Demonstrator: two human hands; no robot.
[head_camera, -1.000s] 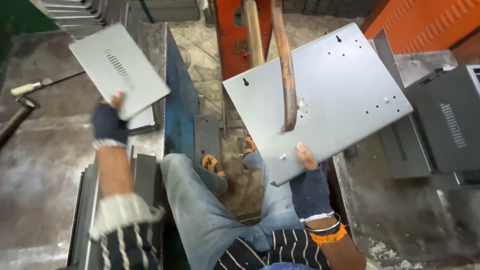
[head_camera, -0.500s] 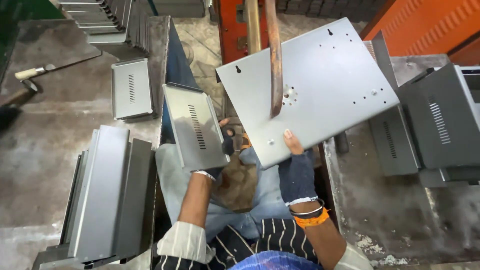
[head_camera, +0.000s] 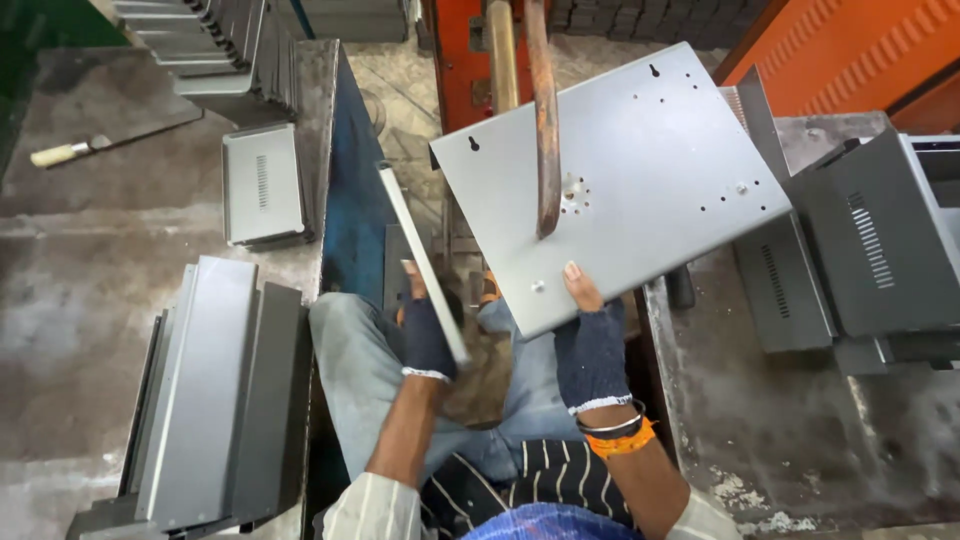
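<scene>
Left hand (head_camera: 428, 335), in a dark fingerless glove, clamped on a small grey metal panel (head_camera: 422, 262) held edge-on, rising up and away from the hand. Right hand (head_camera: 590, 345), gloved the same, closed on the lower corner of a large grey metal plate (head_camera: 640, 180) with small holes, tilted above the hand. Just left of that hand's thumb, a rusty lever (head_camera: 545, 120) hanging in front of the plate. Far left of the left hand, a stack of grey folded panels (head_camera: 215, 390) on the desk (head_camera: 80, 290).
</scene>
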